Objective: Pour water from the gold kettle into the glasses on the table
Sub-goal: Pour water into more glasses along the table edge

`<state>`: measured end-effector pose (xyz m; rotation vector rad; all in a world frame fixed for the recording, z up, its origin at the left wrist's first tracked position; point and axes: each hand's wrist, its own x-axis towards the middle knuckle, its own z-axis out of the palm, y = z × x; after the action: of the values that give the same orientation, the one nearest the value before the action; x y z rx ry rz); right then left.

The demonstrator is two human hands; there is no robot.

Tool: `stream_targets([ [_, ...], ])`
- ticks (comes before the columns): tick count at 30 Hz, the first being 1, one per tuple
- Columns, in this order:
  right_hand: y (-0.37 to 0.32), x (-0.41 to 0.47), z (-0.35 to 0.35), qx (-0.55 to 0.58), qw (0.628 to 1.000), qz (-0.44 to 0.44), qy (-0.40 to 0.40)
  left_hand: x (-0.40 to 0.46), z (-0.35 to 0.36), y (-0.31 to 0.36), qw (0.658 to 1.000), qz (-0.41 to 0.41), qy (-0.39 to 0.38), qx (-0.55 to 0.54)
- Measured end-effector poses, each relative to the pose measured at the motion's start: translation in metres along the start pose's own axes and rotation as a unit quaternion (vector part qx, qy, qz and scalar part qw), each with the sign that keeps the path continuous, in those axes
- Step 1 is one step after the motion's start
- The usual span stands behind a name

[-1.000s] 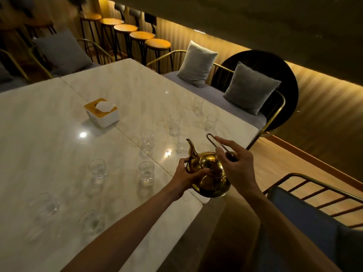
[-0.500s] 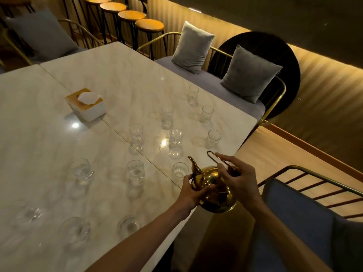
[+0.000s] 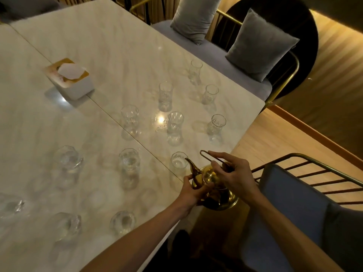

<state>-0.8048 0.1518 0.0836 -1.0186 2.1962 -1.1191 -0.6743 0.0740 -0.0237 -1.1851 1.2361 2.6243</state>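
The gold kettle [image 3: 215,190] hangs at the near right edge of the marble table [image 3: 110,48], held in both hands. My right hand [image 3: 233,174] grips its thin looped handle from above. My left hand [image 3: 193,192] cups the body just under the spout. The spout tip sits over the rim of the nearest glass [image 3: 178,163], which has some water in it. Several more clear glasses stand across the table, among them one [image 3: 129,165] to the left and one [image 3: 216,125] farther back. No stream of water is visible.
A white tissue box [image 3: 69,81] with a wooden top stands at the back left. A blue chair [image 3: 306,205] with a gold frame is close on my right. A bench with grey cushions [image 3: 259,44] runs along the far side. Wooden floor lies to the right.
The view has tilted down and closer to the table. The kettle, held in both hands throughout, has come forward so its spout now reaches the nearest glass.
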Motion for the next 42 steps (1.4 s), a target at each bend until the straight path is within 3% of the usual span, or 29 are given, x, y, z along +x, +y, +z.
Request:
stream_targets([
  [11,-0.008,0.016,-0.002,-0.042,0.998,-0.004,-0.037,0.014,0.005,-0.011,0.998,-0.046,0.021,-0.030],
  [42,-0.017,0.031,0.000,-0.107,0.990,-0.028,-0.088,0.008,0.015,-0.012,0.995,-0.066,-0.001,-0.081],
])
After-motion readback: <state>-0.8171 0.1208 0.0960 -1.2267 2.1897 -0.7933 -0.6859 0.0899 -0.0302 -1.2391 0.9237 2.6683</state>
